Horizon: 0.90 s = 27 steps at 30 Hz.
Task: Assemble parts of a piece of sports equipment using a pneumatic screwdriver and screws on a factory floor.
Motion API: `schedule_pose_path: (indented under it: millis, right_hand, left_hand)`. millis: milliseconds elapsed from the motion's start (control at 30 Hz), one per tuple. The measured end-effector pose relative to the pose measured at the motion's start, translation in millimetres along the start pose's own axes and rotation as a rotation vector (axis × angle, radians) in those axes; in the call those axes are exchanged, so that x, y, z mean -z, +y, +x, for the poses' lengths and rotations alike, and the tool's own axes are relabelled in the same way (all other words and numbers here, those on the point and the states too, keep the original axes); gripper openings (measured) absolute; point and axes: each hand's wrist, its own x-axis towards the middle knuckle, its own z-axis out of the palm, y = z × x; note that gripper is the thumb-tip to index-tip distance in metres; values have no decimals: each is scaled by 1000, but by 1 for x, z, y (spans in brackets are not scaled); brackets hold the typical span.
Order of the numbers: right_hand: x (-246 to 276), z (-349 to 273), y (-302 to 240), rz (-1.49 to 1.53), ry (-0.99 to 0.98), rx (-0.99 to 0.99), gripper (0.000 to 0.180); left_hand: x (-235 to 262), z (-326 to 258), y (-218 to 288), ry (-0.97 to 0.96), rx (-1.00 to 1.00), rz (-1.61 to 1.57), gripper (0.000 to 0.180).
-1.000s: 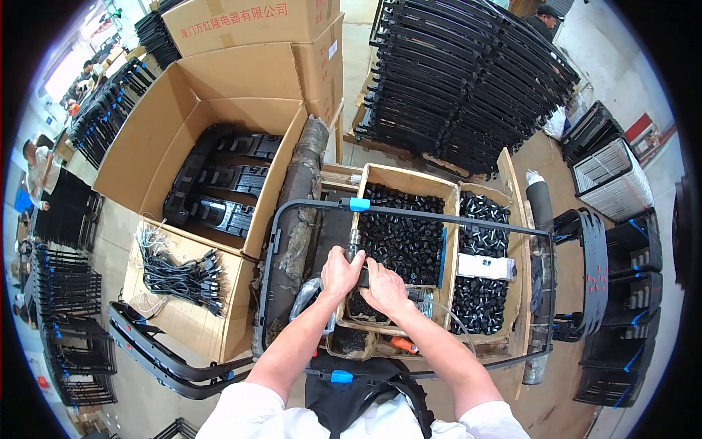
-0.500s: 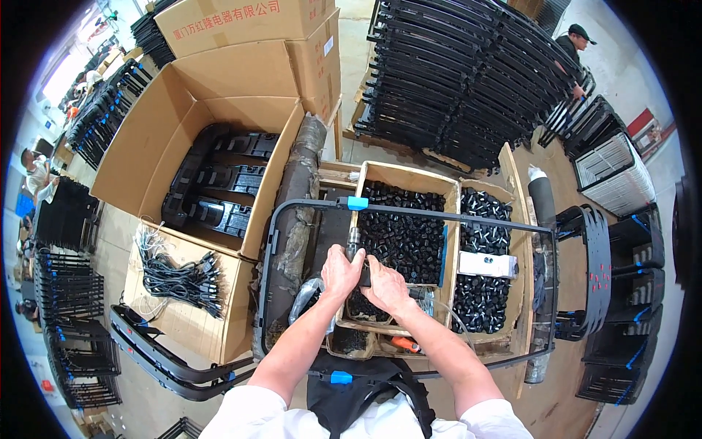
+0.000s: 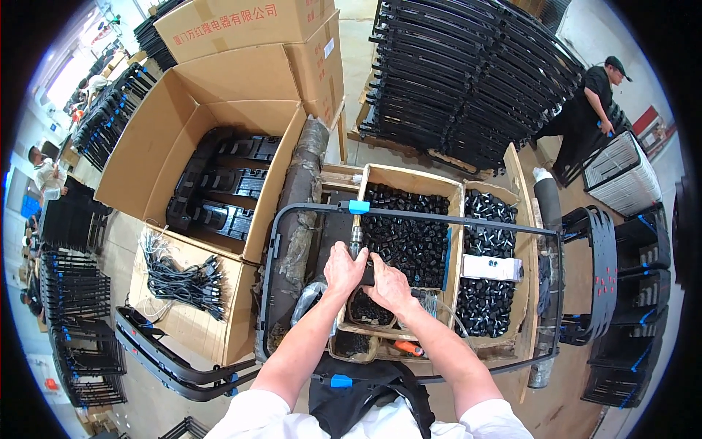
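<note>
Both my hands are wrapped around a power screwdriver (image 3: 356, 235). My left hand (image 3: 344, 271) closes over its body. My right hand (image 3: 390, 284) grips the dark rear part, its fingers partly hidden. The tool's metal nose points away from me, toward the far bar of a black rectangular frame (image 3: 417, 214), close to a blue clip (image 3: 358, 206) on that bar. Whether the tip touches the bar, I cannot tell. The frame lies across a workbench, over wooden trays, with its near bar by my waist.
A wooden tray (image 3: 455, 201) holds many black caps; a second holds black-headed bolts (image 3: 486, 307) and a white box (image 3: 491, 268). Left are an open carton (image 3: 139, 139) of black parts and a cable bundle (image 3: 186, 278). Stacked black frames (image 3: 468, 80) stand beyond; a co-worker (image 3: 603, 91) is far right.
The view has shifted slightly, so the bench sits a little further right. At the far right the co-worker has come further into view. My hands keep their grip on the power screwdriver.
</note>
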Motion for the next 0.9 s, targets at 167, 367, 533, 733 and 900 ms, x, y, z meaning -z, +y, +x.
schedule_pose_path:
  millis: [167, 367, 533, 733, 900]
  right_hand:
    - [1, 4, 3, 4, 17, 8, 96]
    - [4, 8, 3, 6, -7, -13, 99]
    - [2, 11, 5, 9, -3, -6, 101]
    - [-7, 14, 10, -87, 21, 97, 71]
    - [-8, 7, 2, 6, 102, 142, 55]
  left_hand:
    - [-1, 4, 3, -31, 9, -3, 57]
    - [-2, 8, 5, -5, 0, 7, 58]
    - [-3, 13, 6, -2, 10, 20, 59]
    - [-1, 18, 9, -46, 12, 18, 61]
    - [11, 16, 8, -137, 31, 27, 62]
